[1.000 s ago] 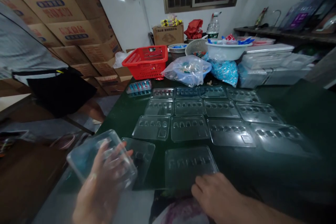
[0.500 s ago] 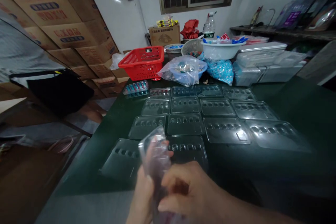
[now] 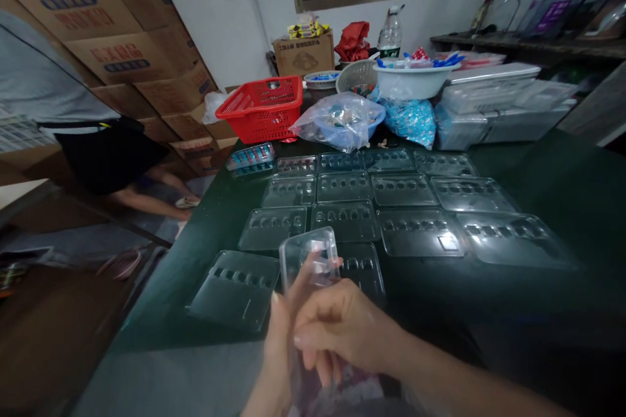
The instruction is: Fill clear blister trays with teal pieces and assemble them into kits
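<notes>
Print on the stacked cardboard cartons (image 3: 100,32) is too blurred to read.

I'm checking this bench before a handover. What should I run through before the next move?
Clear plastic blister tray held upright: ok, left hand and right hand both on it.
Its cavities empty: cannot tell, glare and fingers block them.
Flat tray beside the hands: ok, lying on the dark green table.
Tray behind the held one fully in view: not ok, the hands hide part.
Co-worker away from the hands: ok, off the table's left side.
</notes>
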Available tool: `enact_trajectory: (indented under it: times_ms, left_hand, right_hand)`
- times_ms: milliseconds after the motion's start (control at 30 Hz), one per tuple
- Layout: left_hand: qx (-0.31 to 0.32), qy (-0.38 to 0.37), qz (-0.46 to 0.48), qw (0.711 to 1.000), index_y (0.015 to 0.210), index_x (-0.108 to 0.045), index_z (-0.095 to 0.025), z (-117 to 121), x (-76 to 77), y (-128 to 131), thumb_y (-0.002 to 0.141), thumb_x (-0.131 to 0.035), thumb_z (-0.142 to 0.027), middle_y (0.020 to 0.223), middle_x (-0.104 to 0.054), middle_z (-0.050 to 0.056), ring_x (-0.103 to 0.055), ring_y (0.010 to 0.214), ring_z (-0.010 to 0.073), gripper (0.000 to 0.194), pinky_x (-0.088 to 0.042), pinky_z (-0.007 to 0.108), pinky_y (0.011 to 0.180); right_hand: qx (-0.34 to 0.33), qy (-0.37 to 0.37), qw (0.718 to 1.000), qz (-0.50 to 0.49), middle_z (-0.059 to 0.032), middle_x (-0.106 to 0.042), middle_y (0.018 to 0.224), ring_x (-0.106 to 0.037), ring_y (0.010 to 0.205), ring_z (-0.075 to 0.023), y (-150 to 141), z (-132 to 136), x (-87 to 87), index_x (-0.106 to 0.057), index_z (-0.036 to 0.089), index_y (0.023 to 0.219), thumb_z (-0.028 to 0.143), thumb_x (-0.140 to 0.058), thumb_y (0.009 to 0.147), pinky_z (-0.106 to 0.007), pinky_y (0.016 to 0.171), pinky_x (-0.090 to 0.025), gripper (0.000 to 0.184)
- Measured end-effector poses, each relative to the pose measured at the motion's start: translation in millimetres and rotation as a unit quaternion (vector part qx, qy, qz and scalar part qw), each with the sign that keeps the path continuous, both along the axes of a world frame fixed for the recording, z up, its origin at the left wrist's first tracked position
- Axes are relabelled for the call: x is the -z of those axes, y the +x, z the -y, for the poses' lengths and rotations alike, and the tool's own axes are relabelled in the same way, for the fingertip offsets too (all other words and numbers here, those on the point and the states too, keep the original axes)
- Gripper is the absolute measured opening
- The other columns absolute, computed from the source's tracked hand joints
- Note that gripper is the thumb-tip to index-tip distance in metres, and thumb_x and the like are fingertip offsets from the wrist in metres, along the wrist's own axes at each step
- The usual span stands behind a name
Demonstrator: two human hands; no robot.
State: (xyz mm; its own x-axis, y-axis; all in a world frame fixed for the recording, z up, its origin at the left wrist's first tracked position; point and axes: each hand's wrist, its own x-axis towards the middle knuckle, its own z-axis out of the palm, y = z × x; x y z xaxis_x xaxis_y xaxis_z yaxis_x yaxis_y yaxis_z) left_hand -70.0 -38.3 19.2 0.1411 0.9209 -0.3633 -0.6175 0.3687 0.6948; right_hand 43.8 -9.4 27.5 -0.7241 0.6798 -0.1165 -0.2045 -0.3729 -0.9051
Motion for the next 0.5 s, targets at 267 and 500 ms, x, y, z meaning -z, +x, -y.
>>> enact_trajectory:
  times_ms: [267, 500]
  left_hand:
    - [-0.016, 0.096, -0.146, 0.984, 0.127, -0.04, -0.023, -5.9, -4.7, 7.3, 0.065, -0.055, -0.053, 0.119, -0.054, 0.009, -0.057, 0.096, 0.0312, 0.07, -0.051, 0.037, 0.069]
    - [-0.054, 0.09, -0.13, 0.986, 0.127, -0.039, -0.025, -41.5, 1.2, -25.6, 0.046, -0.061, -0.061, 0.118, -0.054, 0.013, -0.055, 0.094, 0.0378, 0.091, -0.049, 0.048, 0.072]
  right_hand:
    - [0.06, 0.059, 0.996, 0.032, 0.0059, -0.047, 0.052, -0.041, 0.041, -0.002, -1.2, 6.5, -2.1, -0.05, 0.013, 0.06, 0.012, -0.052, 0.07, -0.012, 0.038, -0.032, 0.011]
    - [0.247, 0.258, 0.903, 0.24, 0.0063, -0.042, 0.053, -0.038, 0.048, -0.0044, 66.8, 30.2, -30.5, -0.043, 0.016, 0.059, 0.003, -0.047, 0.064, -0.015, 0.043, -0.03, 0.014]
